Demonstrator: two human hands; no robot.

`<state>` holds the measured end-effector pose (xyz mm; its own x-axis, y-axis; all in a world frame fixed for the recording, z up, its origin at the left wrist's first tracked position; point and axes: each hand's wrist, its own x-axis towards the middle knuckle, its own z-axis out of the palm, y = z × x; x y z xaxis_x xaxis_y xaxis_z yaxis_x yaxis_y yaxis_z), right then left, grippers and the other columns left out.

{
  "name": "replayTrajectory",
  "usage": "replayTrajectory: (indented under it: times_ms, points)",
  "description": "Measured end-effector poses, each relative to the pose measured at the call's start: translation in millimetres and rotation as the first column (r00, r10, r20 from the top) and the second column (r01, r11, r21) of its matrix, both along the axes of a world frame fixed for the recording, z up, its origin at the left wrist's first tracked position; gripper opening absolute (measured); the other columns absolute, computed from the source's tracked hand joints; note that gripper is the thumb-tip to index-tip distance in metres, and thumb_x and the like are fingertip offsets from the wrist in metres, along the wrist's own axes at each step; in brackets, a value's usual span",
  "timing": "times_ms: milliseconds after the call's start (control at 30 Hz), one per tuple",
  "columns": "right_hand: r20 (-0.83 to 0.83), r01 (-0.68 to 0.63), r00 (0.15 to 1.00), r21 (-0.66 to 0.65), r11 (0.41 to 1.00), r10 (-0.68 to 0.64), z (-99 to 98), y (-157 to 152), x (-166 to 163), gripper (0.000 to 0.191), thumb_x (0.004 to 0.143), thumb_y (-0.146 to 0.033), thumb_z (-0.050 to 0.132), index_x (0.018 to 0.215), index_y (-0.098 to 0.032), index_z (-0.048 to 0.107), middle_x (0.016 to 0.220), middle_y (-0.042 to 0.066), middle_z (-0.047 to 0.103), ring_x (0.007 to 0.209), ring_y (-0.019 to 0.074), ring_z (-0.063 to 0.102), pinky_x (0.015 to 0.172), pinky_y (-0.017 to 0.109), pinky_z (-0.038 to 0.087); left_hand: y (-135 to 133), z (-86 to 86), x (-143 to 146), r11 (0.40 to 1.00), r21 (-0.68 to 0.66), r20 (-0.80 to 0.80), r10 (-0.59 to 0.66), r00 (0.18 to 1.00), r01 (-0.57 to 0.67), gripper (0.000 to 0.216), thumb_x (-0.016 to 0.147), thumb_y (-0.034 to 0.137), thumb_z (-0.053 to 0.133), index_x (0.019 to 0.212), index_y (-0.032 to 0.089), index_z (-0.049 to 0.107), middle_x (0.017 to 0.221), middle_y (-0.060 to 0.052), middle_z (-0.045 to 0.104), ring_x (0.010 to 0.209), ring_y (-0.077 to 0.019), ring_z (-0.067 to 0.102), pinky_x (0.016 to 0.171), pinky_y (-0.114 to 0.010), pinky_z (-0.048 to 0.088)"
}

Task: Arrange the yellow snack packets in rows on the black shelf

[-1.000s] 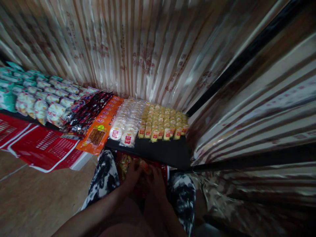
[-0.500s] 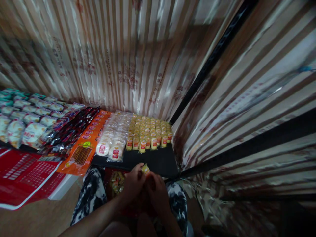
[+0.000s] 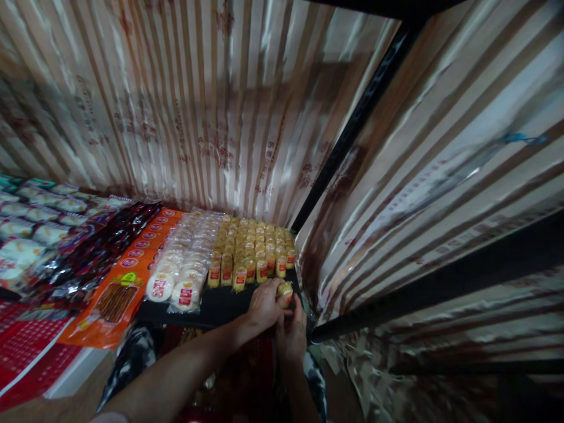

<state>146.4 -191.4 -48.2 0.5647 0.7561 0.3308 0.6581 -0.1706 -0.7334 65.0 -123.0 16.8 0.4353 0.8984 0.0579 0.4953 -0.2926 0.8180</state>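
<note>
One yellow snack (image 3: 286, 295) now over the black shelf (image 3: 222, 305).
Half a second ago it was by the shelf's front edge; the left hand (image 3: 265, 306) and right hand (image 3: 292, 336) have fingers closed around it. Just behind stand small yellow packets (image 3: 251, 244); leftward, two columns of round white crackers (image 3: 185, 258) in clear film and one flat orange bag (image 3: 141, 258).

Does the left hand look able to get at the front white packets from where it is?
Probably yes: only the black shelf seems to lie between the left hand and the front white packets. It and the right hand are holding a yellow packet, though, so it may need freeing first.
</note>
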Motion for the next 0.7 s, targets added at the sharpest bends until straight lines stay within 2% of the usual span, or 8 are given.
replayTrajectory:
  times_ms: [200, 367, 500, 700]
  points:
    - [0.017, -0.011, 1.000, 0.045, 0.999, 0.011, -21.2, 20.5, 15.3, 0.057, 0.086, -0.041, 0.032, 0.134, -0.010, 0.030, 0.128, 0.020, 0.044, 0.098, 0.0228, 0.056, 0.083, 0.036, 0.045, 27.3, 1.8, 34.8, 1.000, -0.024, -0.057, 0.002, 0.998, -0.003, 0.037, 0.077, 0.018, 0.048, 0.114, 0.021, 0.054, 0.111, -0.006, 0.056, 0.085, -0.0140, 0.059, 0.081, -0.025, 0.047]
    - [0.147, -0.016, 0.989, 0.053, 0.998, 0.008, -31.1, 32.1, 28.0, 0.056, 0.087, -0.039, 0.027, 0.132, -0.006, 0.033, 0.134, 0.021, 0.039, 0.125, 0.0290, 0.036, 0.099, 0.047, 0.033, 47.5, 1.7, 55.2, 0.996, 0.071, -0.121, -0.036, 0.992, 0.044, 0.036, 0.077, 0.016, 0.047, 0.111, 0.021, 0.055, 0.114, -0.006, 0.056, 0.100, -0.0178, 0.055, 0.089, -0.027, 0.043]
    - [0.168, -0.013, 0.986, 0.063, 0.998, 0.002, -37.2, 40.3, 35.7, 0.054, 0.087, -0.035, 0.026, 0.132, -0.006, 0.033, 0.137, 0.020, 0.037, 0.129, 0.0273, 0.031, 0.102, 0.048, 0.030, 59.3, 4.7, 65.8, 0.985, 0.152, -0.194, -0.052, 0.980, 0.082, 0.034, 0.077, 0.018, 0.046, 0.110, 0.021, 0.055, 0.110, -0.006, 0.059, 0.104, -0.0208, 0.052, 0.090, -0.031, 0.042]
    - [0.110, -0.020, 0.994, 0.026, 0.999, 0.017, -37.8, 56.8, 44.5, 0.056, 0.083, -0.027, 0.028, 0.134, -0.003, 0.030, 0.139, 0.019, 0.035, 0.131, 0.0253, 0.029, 0.105, 0.045, 0.027, 71.0, 9.0, 76.1, 0.972, 0.210, -0.235, -0.057, 0.970, 0.108, 0.035, 0.077, 0.014, 0.045, 0.111, 0.013, 0.055, 0.109, -0.012, 0.060, 0.107, -0.0257, 0.050, 0.093, -0.036, 0.039]
